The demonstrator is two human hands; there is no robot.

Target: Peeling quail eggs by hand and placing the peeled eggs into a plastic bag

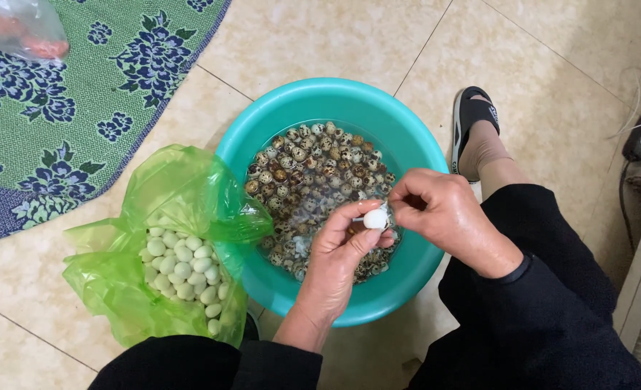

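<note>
Our left hand (338,253) pinches white peeled egg (375,218); our right hand (443,213) fingers clamped on shell, above teal basin (407,137).

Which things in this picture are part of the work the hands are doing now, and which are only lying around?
In use:
- small white peeled egg, held by left hand
- right hand, picking shell off it
- round turquoise plastic basin with speckled eggs in water
- green plastic bag of peeled white eggs

Lying about:
- green floral mat
- clear plastic bag
- black sandal
- cables
</note>
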